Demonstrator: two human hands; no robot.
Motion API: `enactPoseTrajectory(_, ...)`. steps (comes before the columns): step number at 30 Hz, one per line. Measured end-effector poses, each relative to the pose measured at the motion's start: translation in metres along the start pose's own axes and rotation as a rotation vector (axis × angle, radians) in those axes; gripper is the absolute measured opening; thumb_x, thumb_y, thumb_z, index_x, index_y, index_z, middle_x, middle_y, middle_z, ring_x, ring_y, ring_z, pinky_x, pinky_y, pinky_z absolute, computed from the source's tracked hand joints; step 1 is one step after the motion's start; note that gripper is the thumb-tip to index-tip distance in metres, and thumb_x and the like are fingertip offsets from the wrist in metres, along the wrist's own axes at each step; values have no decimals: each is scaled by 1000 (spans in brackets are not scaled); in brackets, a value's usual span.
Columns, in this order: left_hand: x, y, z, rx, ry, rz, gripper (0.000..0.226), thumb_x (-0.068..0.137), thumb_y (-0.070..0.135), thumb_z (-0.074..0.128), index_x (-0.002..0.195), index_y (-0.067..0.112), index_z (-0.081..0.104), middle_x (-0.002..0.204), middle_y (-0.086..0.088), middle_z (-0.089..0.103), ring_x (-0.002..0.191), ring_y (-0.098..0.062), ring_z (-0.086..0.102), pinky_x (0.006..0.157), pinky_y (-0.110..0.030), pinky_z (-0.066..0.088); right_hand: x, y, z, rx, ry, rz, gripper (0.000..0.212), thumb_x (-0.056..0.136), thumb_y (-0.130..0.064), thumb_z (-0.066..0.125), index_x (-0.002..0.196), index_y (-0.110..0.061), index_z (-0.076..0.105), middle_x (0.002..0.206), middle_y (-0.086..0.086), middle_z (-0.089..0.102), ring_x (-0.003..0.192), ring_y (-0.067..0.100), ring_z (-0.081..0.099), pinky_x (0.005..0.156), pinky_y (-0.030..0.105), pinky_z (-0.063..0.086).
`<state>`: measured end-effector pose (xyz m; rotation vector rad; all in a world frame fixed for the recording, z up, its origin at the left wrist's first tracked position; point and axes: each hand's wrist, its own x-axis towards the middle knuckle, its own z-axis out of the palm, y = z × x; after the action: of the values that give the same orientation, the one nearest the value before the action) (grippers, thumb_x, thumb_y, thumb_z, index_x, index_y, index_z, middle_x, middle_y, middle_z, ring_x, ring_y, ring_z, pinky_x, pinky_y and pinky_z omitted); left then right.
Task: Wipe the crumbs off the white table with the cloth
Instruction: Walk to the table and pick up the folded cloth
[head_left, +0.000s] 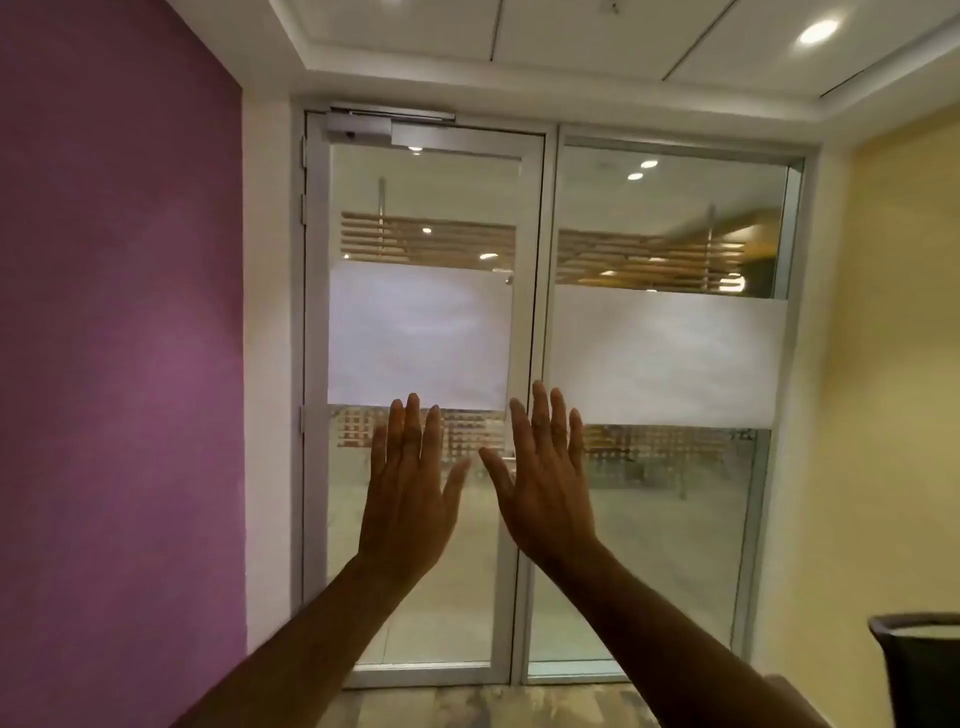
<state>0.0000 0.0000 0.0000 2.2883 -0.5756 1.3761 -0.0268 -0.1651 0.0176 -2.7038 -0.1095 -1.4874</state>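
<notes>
My left hand (410, 488) and my right hand (545, 478) are both raised in front of me, backs toward the camera, fingers straight and spread. Neither hand holds anything. They hang side by side in the air in front of a glass door, a small gap between the thumbs. No white table, cloth or crumbs appear in this view.
A glass door (421, 332) with a frosted band faces me, with a fixed glass panel (670, 353) to its right. A purple wall (119, 338) stands on the left, a yellow wall (893, 364) on the right. A dark chair back (919, 665) shows at the lower right.
</notes>
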Motion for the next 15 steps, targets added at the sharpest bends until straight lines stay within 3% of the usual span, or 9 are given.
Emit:
enactPoseTrajectory(4,-19,3,11,4,-42,8,76,104,46,50,161,4,23,171,-19,15,160,-36,11,125,-62,23,-21,7,4,-43,-13,26,76,106,-63,15,165,-17,5,173,10,-12,160,27,-13,128,49,-4)
enactPoseTrajectory(9,-44,8,24,10,-98,7,74,106,52,35,163,7,22,172,-17,11,161,-32,7,127,-58,21,-51,17,11,-69,-59,58,76,106,-64,11,165,-16,4,173,11,-12,160,27,-13,128,50,-2)
enactPoseTrajectory(15,-72,18,36,-24,-147,25,74,106,50,38,162,6,22,172,-18,12,161,-34,7,127,-58,20,-88,23,14,-82,-124,99,78,105,-65,11,165,-15,7,173,11,-13,160,28,-12,128,48,-6)
